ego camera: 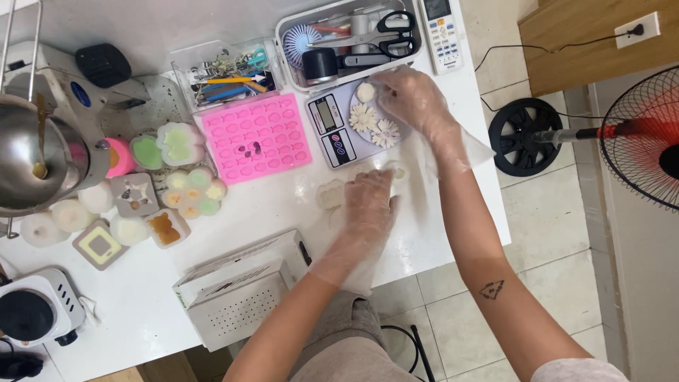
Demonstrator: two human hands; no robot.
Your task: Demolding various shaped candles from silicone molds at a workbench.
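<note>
Small round white wax piece [366, 92] on grey kitchen scale [339, 134]; no long axis | right hand [410, 95] fingertips pinching it | left hand [369, 201] flat, spread, on white table [283, 205], nearer the person.

Flower pieces [373, 122] on scale [338, 126]; mould tray [256, 138] left.

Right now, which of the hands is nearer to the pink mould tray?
The left hand. It rests on the white table, below and to the right of the pink mould tray. The right hand is farther right, over the kitchen scale.
</note>
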